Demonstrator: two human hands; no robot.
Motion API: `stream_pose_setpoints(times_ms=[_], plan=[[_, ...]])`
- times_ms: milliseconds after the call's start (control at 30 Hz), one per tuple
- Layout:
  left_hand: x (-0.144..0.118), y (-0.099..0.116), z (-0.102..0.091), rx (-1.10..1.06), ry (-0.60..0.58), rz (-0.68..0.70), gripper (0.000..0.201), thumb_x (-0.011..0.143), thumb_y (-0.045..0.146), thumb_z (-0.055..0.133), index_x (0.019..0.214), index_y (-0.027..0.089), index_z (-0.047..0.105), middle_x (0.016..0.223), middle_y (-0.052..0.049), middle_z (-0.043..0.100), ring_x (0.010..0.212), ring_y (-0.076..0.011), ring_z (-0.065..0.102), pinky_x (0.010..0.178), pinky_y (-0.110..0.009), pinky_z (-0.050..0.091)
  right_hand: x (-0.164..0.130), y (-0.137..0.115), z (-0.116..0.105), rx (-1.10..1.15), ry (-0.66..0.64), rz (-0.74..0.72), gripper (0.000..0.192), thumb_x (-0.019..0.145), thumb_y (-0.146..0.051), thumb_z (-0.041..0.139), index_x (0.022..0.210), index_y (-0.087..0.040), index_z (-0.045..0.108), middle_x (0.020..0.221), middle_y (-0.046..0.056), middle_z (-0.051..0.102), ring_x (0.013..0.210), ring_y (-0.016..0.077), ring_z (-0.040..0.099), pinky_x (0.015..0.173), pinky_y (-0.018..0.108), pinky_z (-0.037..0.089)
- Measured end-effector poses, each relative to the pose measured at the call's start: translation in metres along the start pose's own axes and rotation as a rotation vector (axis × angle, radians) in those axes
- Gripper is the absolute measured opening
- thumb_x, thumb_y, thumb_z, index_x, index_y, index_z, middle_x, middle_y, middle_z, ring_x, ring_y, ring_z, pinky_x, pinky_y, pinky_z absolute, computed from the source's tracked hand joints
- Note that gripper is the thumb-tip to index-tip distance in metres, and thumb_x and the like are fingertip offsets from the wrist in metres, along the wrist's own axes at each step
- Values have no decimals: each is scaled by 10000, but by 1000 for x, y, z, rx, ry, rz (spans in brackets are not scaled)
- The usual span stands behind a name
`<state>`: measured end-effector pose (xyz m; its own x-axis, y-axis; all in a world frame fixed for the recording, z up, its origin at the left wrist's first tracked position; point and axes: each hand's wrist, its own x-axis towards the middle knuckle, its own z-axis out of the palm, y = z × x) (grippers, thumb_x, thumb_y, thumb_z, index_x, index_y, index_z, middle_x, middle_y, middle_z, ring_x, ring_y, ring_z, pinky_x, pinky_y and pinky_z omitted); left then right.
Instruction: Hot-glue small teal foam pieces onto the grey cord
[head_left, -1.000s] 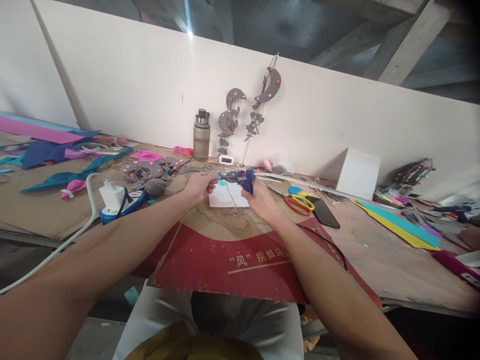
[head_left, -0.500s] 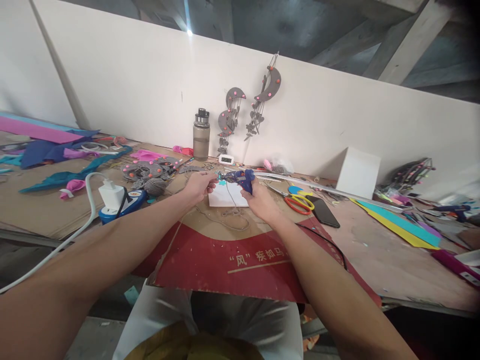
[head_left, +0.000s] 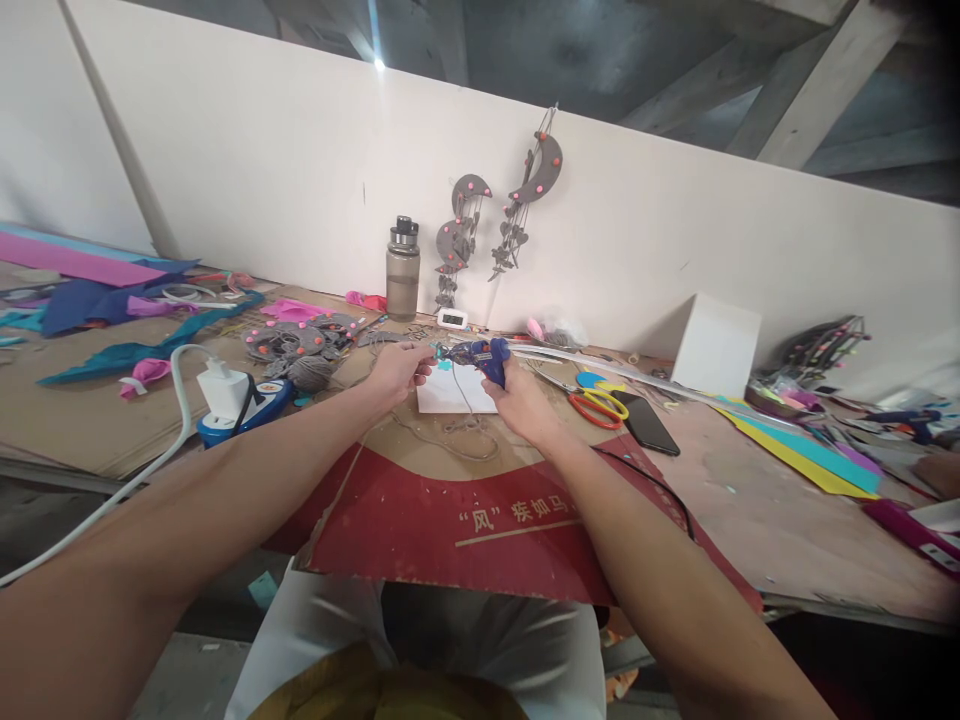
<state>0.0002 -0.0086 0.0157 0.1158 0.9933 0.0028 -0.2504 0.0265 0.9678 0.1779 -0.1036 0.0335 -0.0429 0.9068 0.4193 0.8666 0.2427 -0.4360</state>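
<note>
Head view: right hand (head_left: 521, 400) grips a blue glue gun (head_left: 480, 355), nozzle at a small teal piece (head_left: 442, 362) pinched by the left hand (head_left: 397, 370) above a white sheet (head_left: 454, 395).

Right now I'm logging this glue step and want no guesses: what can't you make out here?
Head view only:
- The small teal piece in the left hand: too small to tell its shape.
- The blue glue gun in the right hand: the fingers hide its trigger.
- Whether its nozzle touches the teal piece: too small.
- The white sheet: partly hidden behind both hands.
</note>
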Motion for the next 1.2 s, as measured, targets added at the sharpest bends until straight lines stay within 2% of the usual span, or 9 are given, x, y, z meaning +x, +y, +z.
stream_pose_setpoints(times_ms=[400, 600, 767, 867, 933, 1033, 1133, 1200], plan=[[-1, 0, 0, -2, -1, 1, 141, 664, 162, 695, 637, 124, 563, 608, -30, 600, 461, -54, 477, 421, -179, 326, 0, -2, -1, 1, -8, 11, 435, 850, -267, 467, 1265, -143, 426, 1110, 143, 630, 1005, 256, 590, 866, 369, 437], [2, 0, -1, -7, -5, 4, 145, 663, 177, 696, 644, 126, 561, 581, -21, 589, 451, -53, 472, 413, -174, 324, -1, -3, 0, -13, -20, 22, 456, 849, -272, 459, 1282, -136, 417, 1058, 144, 647, 946, 261, 604, 828, 374, 448], [6, -5, -3, -24, -34, 5, 156, 646, 166, 708, 636, 128, 557, 598, -32, 602, 448, -57, 483, 409, -177, 325, 1, 2, 0, 80, 38, 2, 399, 825, -283, 473, 1202, -153, 470, 1054, 119, 650, 945, 234, 599, 834, 358, 458], [8, -4, -4, -49, -26, -6, 139, 653, 155, 701, 654, 127, 565, 598, -32, 604, 450, -59, 487, 419, -182, 337, 5, 6, 0, 201, 36, 92, 302, 801, -309, 485, 1071, -175, 511, 949, 76, 670, 723, 175, 605, 682, 310, 494], [7, -2, -4, -55, -7, -22, 139, 648, 143, 702, 650, 128, 564, 599, -33, 605, 453, -61, 489, 429, -188, 344, 7, 9, 2, 351, 13, 162, 261, 791, -295, 481, 1027, -185, 494, 905, 50, 674, 560, 121, 553, 542, 258, 475], [4, 0, -3, -57, 4, -36, 124, 659, 127, 681, 637, 128, 559, 596, -33, 600, 463, -64, 490, 441, -195, 345, 12, 15, 5, 499, 8, 255, 251, 785, -245, 474, 1027, -177, 461, 901, 56, 681, 467, 87, 502, 443, 227, 439], [1, 0, -1, -49, 13, 0, 108, 661, 113, 659, 635, 134, 556, 605, -19, 585, 495, -74, 507, 462, -202, 359, 17, 28, 6, 316, -7, 361, 174, 821, -242, 444, 950, -150, 517, 867, 96, 687, 510, 112, 563, 495, 251, 475], [-1, -2, 0, -9, 21, 61, 113, 658, 105, 648, 624, 142, 546, 597, -3, 564, 511, -74, 508, 472, -200, 359, 20, 38, 5, 136, -15, 393, 168, 830, -267, 460, 853, -141, 568, 837, 134, 688, 634, 172, 635, 603, 295, 504]])
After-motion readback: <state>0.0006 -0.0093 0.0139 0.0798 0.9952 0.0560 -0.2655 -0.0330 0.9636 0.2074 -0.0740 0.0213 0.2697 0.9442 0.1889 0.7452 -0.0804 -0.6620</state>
